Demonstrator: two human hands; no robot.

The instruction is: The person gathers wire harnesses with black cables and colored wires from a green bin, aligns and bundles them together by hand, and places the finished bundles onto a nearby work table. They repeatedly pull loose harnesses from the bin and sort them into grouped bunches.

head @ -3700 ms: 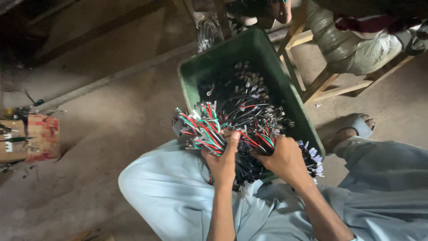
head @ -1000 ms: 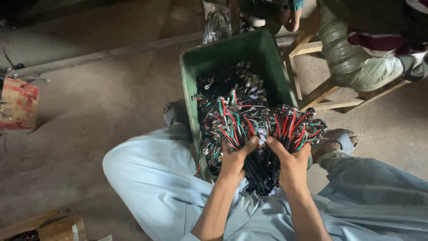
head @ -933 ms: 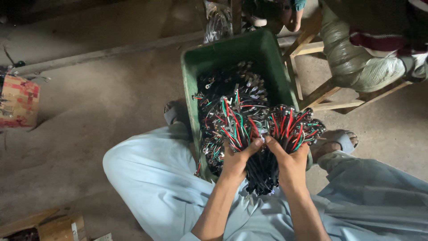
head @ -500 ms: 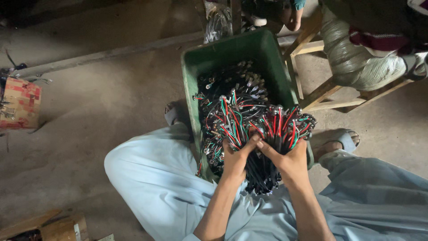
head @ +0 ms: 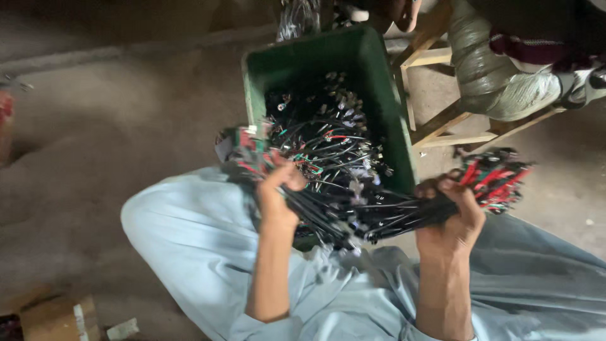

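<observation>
I sit on the floor with a green plastic crate [head: 379,82] between my knees, full of black cables with red and green wire ends. My left hand [head: 276,189] grips one bundle of cables [head: 243,151] at the crate's left edge. My right hand [head: 456,211] grips a second bundle [head: 495,177] out past the crate's right side. The black lengths of both bundles cross between my hands, over my lap.
A wooden stool [head: 442,120] stands right of the crate, and another person's leg [head: 499,82] rests over it. A cardboard box [head: 57,319] lies at the bottom left on the dusty floor. More wire bundles [head: 297,16] lie beyond the crate.
My hands held the bundles pressed together over the crate; they have now pulled apart, left hand to the left, right hand far to the right.
</observation>
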